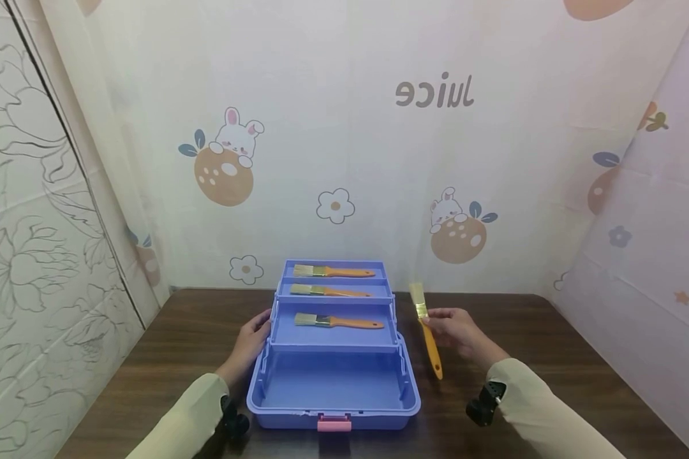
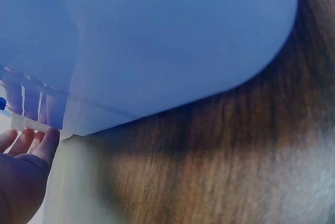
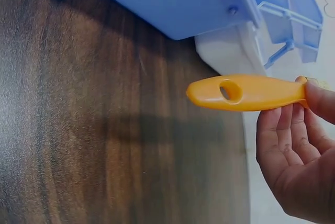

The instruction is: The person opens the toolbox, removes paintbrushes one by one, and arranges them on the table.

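A blue-purple toolbox (image 1: 333, 421) with a pink latch (image 1: 334, 424) stands unfolded on the table, its stepped trays raised behind the lower compartment. Three paintbrushes with orange handles lie crosswise in it: a back brush (image 1: 333, 271), a middle brush (image 1: 330, 291) and a front brush (image 1: 339, 320). My left hand (image 1: 251, 338) touches the box's left side at tray height; its fingertips meet the plastic edge in the left wrist view. To the right of the box, my right hand (image 1: 459, 331) pinches another paintbrush (image 1: 430, 347) near its metal band, bristles upward and away, the handle above the table.
Dark wood-grain table (image 1: 494, 408) lies under the box. A patterned curtain (image 1: 344, 159) hangs close behind the table's far edge, with more sheeting on both sides. Behind the box's body, a whitish part (image 3: 225, 46) rests low near the table.
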A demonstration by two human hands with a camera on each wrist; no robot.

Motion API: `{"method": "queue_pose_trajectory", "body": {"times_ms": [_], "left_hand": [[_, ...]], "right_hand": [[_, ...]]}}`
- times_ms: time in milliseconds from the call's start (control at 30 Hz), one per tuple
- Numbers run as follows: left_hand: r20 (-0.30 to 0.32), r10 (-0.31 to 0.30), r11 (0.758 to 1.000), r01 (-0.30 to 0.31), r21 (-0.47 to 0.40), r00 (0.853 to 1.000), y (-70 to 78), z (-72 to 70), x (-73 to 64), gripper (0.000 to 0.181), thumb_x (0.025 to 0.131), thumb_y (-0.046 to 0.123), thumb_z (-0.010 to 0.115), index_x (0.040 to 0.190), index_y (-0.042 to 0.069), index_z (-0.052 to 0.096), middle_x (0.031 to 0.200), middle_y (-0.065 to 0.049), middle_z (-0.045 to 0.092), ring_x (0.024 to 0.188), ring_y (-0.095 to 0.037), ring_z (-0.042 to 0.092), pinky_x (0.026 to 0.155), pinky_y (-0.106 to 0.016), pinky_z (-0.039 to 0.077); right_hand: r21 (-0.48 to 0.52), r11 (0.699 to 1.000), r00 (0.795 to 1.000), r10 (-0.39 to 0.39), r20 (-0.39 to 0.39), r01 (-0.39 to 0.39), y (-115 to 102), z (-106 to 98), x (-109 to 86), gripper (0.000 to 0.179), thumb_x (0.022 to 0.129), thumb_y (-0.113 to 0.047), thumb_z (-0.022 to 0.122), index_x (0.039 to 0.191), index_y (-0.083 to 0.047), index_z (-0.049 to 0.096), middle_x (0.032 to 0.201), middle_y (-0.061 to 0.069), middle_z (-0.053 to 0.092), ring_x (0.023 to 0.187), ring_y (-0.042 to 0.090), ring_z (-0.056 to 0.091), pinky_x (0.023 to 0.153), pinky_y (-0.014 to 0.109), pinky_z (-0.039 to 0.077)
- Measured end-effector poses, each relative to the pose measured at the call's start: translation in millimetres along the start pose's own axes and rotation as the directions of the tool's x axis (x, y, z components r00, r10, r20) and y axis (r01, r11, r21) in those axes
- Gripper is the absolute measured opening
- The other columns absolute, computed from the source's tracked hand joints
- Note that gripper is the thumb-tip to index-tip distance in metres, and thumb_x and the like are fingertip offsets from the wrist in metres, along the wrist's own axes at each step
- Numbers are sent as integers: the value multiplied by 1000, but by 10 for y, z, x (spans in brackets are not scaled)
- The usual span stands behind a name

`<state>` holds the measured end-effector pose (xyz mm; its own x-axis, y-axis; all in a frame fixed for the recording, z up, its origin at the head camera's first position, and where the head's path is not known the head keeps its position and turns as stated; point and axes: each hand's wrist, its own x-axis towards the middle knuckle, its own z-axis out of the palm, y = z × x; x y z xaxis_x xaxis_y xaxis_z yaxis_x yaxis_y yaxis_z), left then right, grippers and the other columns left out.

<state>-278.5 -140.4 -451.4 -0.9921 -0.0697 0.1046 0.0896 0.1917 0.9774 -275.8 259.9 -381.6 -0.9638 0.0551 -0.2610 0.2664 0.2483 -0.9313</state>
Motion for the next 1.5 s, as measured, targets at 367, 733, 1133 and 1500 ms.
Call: {"method": "queue_pose_trajectory", "body": {"times_ms": [367,733,1133,1500], "left_hand": [[19,-19,999,20,-44,1000,-8,13,20,43,91,19,45,129,-2,40,126,-22,45,109,-30,47,90,-40,40],[2,-9,999,9,-42,1000,-5,13,49,42,91,17,46,128,-2,41,124,-22,46,110,-30,47,92,-41,38],[15,-36,998,37,-44,999,-34,-2,16,44,92,21,45,129,-1,40,126,-21,45,111,-31,46,91,-41,39],[40,-49,997,52,-64,998,-31,-7,-16,46,92,25,44,130,0,38,128,-21,43,113,-31,44,92,-42,38]], "right_hand": [[40,999,999,33,-21,-32,210,-19,108,47,79,-11,64,117,9,47,92,12,61,75,17,58,69,37,51],[-25,998,997,59,-48,-61,293,43,91,42,77,-12,66,112,8,53,86,9,61,72,17,54,63,34,52],[-88,994,996,60,-60,-65,403,160,112,36,75,-11,68,103,9,56,71,5,62,61,16,56,57,35,52],[-144,986,993,70,-94,-83,440,223,93,30,77,-7,65,101,9,57,76,10,61,63,17,57,59,36,52]]}}
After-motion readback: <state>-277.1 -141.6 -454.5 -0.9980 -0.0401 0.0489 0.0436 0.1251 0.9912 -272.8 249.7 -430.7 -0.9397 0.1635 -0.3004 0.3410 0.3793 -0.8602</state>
